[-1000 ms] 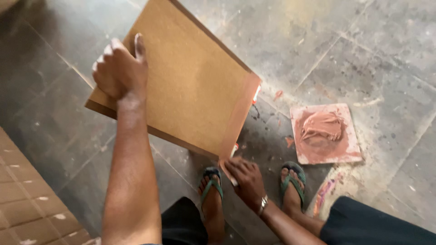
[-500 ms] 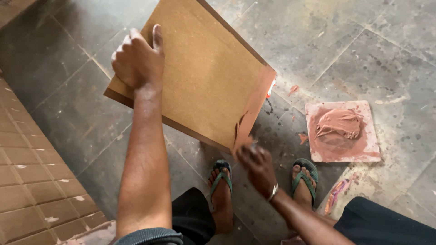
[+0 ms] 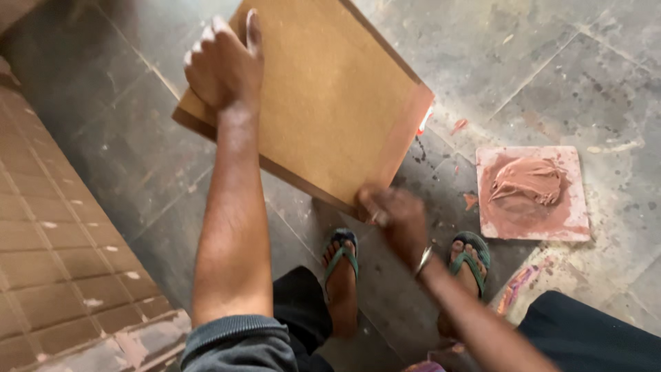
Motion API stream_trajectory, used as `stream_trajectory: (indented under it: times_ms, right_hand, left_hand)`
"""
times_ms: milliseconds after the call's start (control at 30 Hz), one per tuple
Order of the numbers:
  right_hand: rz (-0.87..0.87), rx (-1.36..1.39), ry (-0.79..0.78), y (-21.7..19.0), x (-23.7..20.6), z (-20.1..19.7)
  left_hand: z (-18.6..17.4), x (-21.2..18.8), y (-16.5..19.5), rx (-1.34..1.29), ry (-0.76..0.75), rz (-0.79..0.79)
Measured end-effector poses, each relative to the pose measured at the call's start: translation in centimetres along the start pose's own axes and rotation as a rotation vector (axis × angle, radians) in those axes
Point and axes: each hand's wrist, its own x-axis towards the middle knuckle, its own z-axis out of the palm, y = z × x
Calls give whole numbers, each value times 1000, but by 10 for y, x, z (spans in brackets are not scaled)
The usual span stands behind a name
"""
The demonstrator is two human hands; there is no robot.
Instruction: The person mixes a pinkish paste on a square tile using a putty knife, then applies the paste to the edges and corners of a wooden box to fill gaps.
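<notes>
From the head view, looking straight down, the left hand [image 3: 222, 65] is clenched over the far left edge of a large tan board [image 3: 323, 96], fingers curled over the rim and the thumb lying flat on the upper face. The board is held tilted above the grey stone floor [image 3: 551, 76], its near corner pointing down toward the person's feet. The right hand [image 3: 396, 217] is at that lower edge, touching the board near the corner; it is blurred, so I cannot tell whether its fingers are closed around the edge or only pressed against it. A metal bangle [image 3: 423, 260] sits on the right wrist. Below the board, the two feet wear green flip-flops [image 3: 340, 256], planted on the floor, with dark trousers [image 3: 585, 337] at the frame's bottom edge. To the right, well apart from the board, a square tile [image 3: 575, 224] lies flat on the floor with a lump of reddish-brown paste [image 3: 529, 180] smeared on top. Along the left side runs a surface of brown tiles [image 3: 48, 269], flecked with pale spots.
</notes>
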Motion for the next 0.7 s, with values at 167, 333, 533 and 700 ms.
stream_trajectory:
  times_ms: [167, 333, 533, 700]
  right_hand:
    - [-150, -31, 122, -27, -45, -7]
    - [-24, 38, 106, 37, 2, -27]
    - [-13, 183, 80, 21, -12, 7]
    - [-124, -40, 28, -2, -78, 17]
  left_hand:
    - [5, 2, -4, 41, 84, 22]
    - [2, 1, -2, 88, 108, 42]
    - [2, 1, -4, 53, -4, -1]
    - [0, -1, -2, 75, 77, 28]
